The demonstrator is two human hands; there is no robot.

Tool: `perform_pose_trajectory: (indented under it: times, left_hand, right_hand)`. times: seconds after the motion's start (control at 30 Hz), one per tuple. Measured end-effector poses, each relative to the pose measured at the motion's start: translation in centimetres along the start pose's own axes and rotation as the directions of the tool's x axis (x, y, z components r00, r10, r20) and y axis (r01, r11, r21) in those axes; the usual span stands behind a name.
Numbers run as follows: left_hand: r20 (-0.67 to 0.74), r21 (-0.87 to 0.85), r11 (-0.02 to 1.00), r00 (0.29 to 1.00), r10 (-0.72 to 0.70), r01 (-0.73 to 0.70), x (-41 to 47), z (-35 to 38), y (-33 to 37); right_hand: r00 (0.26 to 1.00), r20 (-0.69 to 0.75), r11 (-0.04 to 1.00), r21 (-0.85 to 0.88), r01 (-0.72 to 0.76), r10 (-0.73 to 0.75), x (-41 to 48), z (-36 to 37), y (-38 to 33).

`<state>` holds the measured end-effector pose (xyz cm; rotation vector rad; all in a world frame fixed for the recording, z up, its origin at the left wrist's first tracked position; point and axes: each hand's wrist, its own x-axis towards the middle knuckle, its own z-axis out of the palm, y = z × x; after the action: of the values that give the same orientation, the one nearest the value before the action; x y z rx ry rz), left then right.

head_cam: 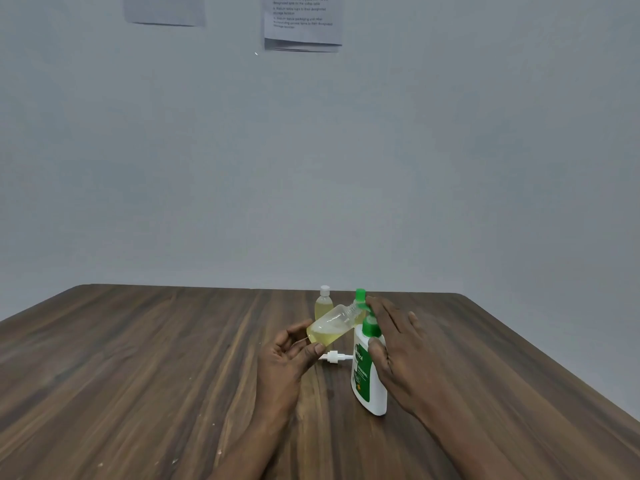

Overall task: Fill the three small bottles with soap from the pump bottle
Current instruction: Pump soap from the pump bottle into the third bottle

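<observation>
While the pump bottle (369,379) is standing nearest on the bench (138,375), the right hand (398,348) is lying over its green pump head (371,327). Its fingers are lying nearly straight and close together on top, and the thumb is resting on the bottle's shoulder. The arm is reaching in from the lower right. The pump bottle is looking big and firm, so it should be standing steady under a push on the top.

The left hand (291,358) is reaching in from below. Its thumb and fingers are pinching the bottom end of the open small bottle (330,323). That bottle is tipping in the air, with its neck pointing up at the pump spout. It is partly full of yellow soap. It is seeming light and thin, so a soft hold low on the body is looking best. Squeezing hard could be pushing soap out. A white cap (333,356) is lying on the bench just under it.

Farther back, a capped small bottle (324,304) full of yellow soap is standing, and a green-capped bottle (360,295) is peeking out beside it, partly hidden.
</observation>
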<state>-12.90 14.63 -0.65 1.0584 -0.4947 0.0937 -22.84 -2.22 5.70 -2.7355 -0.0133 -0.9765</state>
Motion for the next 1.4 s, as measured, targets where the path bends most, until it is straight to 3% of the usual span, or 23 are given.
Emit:
perform_pose_trajectory:
  times: [1.4]
  left_hand:
    - [-0.004,0.035,0.999,1.0,-0.01,0.011,-0.12,-0.15,-0.43]
  right_hand:
    - [1.0,0.005,0.998,0.057,-0.022,0.022,-0.06,0.7,0.28]
